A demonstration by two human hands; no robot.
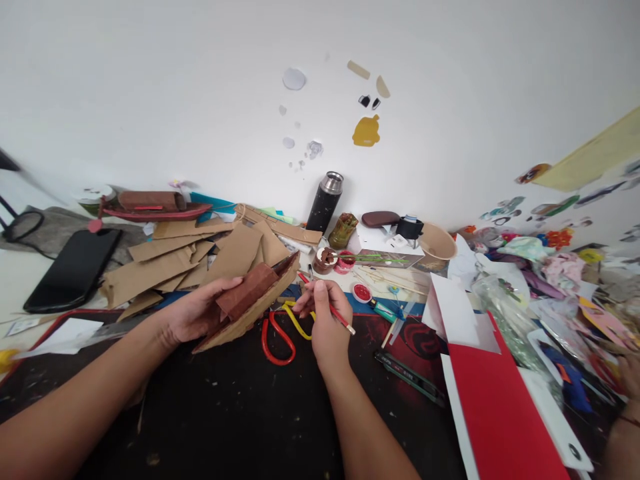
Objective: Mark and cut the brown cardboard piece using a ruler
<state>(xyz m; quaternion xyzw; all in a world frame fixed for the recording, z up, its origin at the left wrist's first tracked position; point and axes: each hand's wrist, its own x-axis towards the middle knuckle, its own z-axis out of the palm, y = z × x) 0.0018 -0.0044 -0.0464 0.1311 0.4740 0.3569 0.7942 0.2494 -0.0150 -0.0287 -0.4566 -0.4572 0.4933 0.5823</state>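
My left hand (193, 310) is closed around a small cardboard boat (273, 290), tilted up towards the right. A reddish-brown rolled cover (247, 290) sits on the boat, and its outer side is bare cardboard. Just right of the boat, my right hand (327, 320) grips a slim red pencil (343, 320) between thumb and fingers. The pencil's pale blunt end points down to the right; its other end is near the boat's tip, and I cannot tell whether they touch. Behind my right hand stand an open jar of brown paint (326, 260) and a jar of red paint (345, 262).
Red-handled scissors (279, 340) and a yellow handle (300, 323) lie between my hands on the black mat (225, 413). Cardboard scraps (150, 267), a phone (73, 270) and a finished-looking red boat (157, 205) are left. A black flask (325, 203) stands behind. Another person's hand (631, 377) shows far right.
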